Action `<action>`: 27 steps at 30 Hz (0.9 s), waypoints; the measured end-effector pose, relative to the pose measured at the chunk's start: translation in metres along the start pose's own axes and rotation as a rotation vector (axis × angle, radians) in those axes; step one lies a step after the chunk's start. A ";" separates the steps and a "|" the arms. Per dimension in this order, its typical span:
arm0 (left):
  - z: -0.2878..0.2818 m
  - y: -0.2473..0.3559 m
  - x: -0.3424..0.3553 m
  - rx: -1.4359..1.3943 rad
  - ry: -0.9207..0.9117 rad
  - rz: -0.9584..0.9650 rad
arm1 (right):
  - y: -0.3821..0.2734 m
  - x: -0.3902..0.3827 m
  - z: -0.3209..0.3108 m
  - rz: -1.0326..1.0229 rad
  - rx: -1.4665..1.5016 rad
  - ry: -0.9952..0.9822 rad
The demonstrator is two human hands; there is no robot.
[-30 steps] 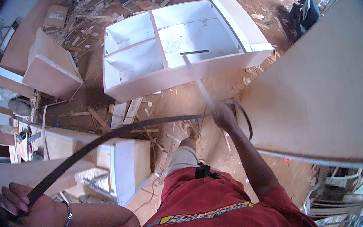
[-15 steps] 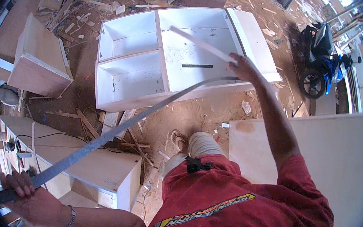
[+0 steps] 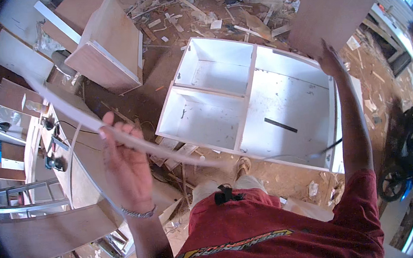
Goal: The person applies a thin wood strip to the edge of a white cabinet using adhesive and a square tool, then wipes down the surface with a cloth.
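My left hand (image 3: 129, 161), palm up, has its curled fingers round a long, pale, flexible strip (image 3: 141, 145). Motion blurs the strip, which runs from the upper left toward the front edge of a white cabinet; its ends are hard to make out. My right hand (image 3: 331, 62) reaches over the cabinet's far right corner with fingers stretched out and nothing visible in them. The open-faced white cabinet (image 3: 239, 143) lies on its back, divided into two small compartments and a large one. A short dark strip (image 3: 281, 125) lies inside the large compartment.
A wooden box unit (image 3: 105, 64) stands at the far left. A long wooden cabinet (image 3: 80, 170) with tools on it is nearer on the left. A large brown board (image 3: 338, 2) stands beyond my right hand. A motorbike (image 3: 402, 172) is at right; wood scraps litter the ground.
My view has turned, shifting the cabinet right and lower. My left hand has risen inward and turned palm up. My right hand has moved farther out and let go of the strip.
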State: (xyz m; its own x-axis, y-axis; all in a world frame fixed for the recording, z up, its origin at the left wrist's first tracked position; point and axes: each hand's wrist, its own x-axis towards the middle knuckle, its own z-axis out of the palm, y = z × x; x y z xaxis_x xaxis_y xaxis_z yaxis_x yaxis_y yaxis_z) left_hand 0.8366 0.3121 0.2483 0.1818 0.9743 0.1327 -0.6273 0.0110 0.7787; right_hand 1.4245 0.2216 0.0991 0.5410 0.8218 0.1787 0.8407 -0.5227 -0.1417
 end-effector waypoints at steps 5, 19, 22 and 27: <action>0.013 -0.136 0.012 0.417 -0.074 -0.353 | -0.240 -0.001 -0.019 -0.510 0.964 -0.433; -0.056 -0.438 0.057 0.388 -0.313 -1.200 | -0.403 0.011 0.191 -0.319 0.628 -0.330; -0.179 -0.517 0.081 0.478 -0.725 -0.595 | -0.449 0.047 0.256 -0.400 0.550 -0.308; -0.418 -0.550 0.281 1.008 -1.020 -0.368 | -0.458 0.125 0.459 -0.272 0.435 -0.286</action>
State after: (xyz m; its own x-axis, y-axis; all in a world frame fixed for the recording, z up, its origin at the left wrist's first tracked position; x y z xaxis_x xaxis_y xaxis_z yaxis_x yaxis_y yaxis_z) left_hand 0.9165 0.6741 -0.3988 0.9190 0.3720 -0.1307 0.2713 -0.3563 0.8941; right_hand 1.0964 0.6678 -0.2610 0.2285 0.9735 0.0039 0.8291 -0.1925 -0.5249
